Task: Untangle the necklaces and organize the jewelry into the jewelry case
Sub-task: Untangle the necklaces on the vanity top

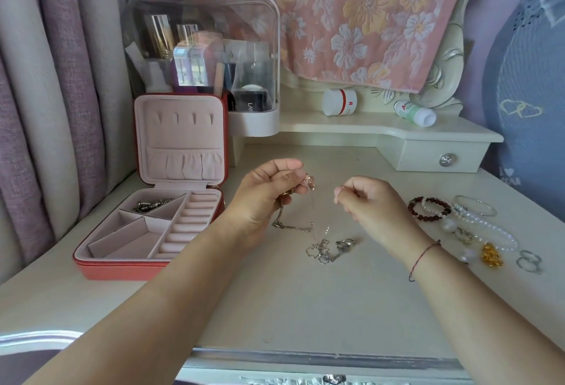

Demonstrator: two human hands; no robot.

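Left hand (269, 192) is raised over mid-counter, fingers curled round a bunch of necklaces (324, 251). A pink pendant (309, 184) shows at its fingertips, and the chains trail down to a silver tangle lying on the counter (305, 308) between the two wrists. Right hand (367, 204) is near the left but apart from it, fingers curled, thumb and forefinger pressed together. Any strand between them is too fine to make out, so its hold cannot be confirmed. Case (122, 270) stands open near the counter's left edge, lid upright; one silver piece (151, 204) lies in its rear-left compartment. Bracelets (428, 207) and rings (529, 262) lie in a row toward the right edge. Bare counter runs from the tangle to the front edge. Separate chains within the tangle cannot be told apart. Both forearms are cut off at the lower frame.
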